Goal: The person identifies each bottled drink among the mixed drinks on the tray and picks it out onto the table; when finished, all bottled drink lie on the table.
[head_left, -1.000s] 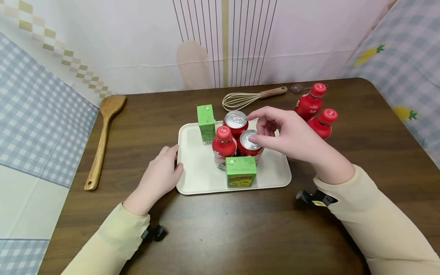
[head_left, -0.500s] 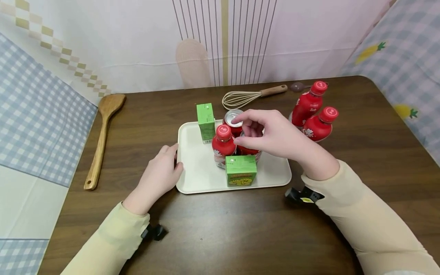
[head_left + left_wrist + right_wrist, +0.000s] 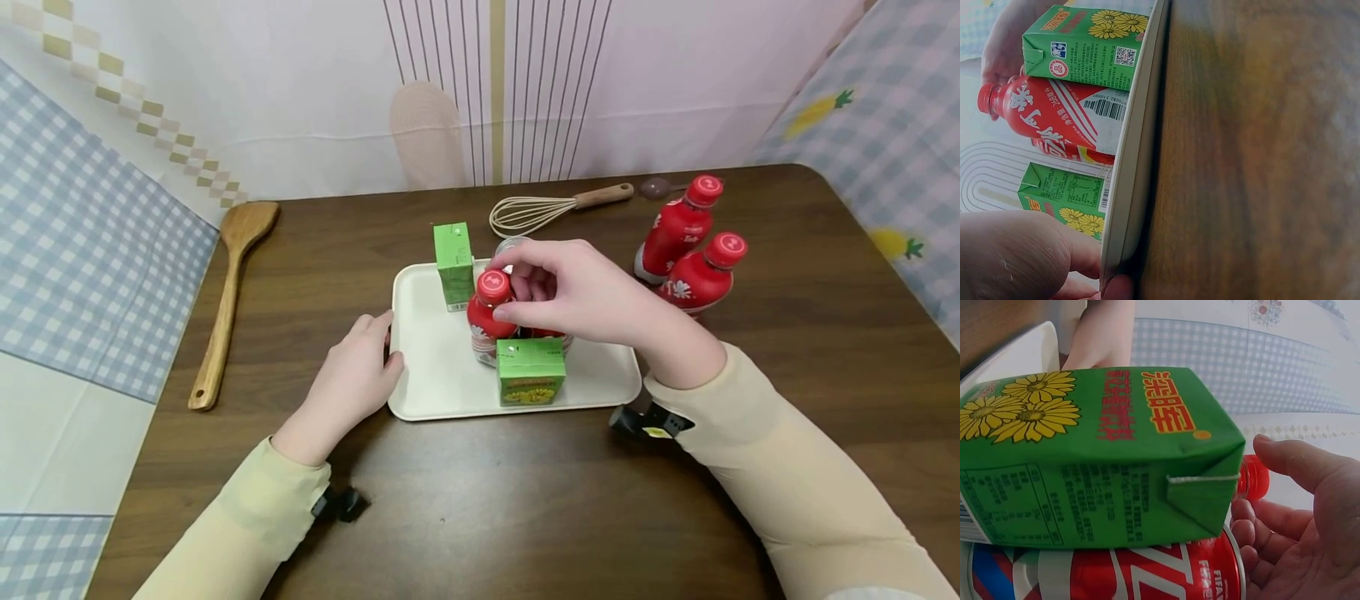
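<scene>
My left hand [image 3: 354,375] grips the left rim of a white tray [image 3: 438,396], with fingertips showing on both sides of the rim in the left wrist view. Over the tray, my right hand [image 3: 592,292] has its thumb and fingers spread around the cap of a red drink bottle [image 3: 486,323]. A narrow gap shows between thumb and cap in the right wrist view. Green drink cartons stand in front [image 3: 531,372] and at the back left [image 3: 454,267]. Two red soda cans [image 3: 1166,575] are mostly hidden behind the right hand; one silver can top [image 3: 512,243] peeks out.
Two more red bottles [image 3: 675,233] stand on the brown table right of the tray. A whisk [image 3: 558,207] and a dark spoon [image 3: 655,187] lie at the back. To the left is a wooden turner [image 3: 230,292]. A curtain [image 3: 322,100] hangs behind.
My right hand has moved left from above the cans to the red bottle's cap. My left hand stays on the tray's rim.
</scene>
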Demonstrator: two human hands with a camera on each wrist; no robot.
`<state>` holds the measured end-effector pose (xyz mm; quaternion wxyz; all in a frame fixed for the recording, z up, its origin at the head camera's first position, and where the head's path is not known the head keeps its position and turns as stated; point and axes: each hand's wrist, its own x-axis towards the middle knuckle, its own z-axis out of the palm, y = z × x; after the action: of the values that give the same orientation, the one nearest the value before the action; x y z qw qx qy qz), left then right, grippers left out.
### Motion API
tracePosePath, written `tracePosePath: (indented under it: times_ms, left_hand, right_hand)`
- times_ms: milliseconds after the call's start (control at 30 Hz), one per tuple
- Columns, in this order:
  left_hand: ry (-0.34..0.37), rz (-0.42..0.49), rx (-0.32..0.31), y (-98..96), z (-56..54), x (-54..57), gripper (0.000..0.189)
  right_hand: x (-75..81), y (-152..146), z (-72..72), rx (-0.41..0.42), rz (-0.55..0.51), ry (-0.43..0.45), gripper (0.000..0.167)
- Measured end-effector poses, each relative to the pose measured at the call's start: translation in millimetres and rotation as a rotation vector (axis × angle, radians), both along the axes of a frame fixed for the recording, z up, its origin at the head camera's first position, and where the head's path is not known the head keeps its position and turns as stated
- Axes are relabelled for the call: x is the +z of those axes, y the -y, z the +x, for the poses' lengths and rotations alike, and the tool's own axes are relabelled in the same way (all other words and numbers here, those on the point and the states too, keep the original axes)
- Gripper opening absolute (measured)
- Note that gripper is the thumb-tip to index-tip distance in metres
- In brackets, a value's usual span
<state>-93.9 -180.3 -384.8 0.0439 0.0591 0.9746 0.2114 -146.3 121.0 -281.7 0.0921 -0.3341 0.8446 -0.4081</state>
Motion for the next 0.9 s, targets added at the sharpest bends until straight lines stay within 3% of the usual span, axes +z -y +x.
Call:
tracePosePath:
  times_ms: [900]
  left_hand:
    - [-0.002, -0.003, -0.001, -0.7, 0.3, 0.7, 0.057]
  right_hand:
    - [-3.0, 17.7, 5.8, -0.074, 0.111, -0.070, 0.023]
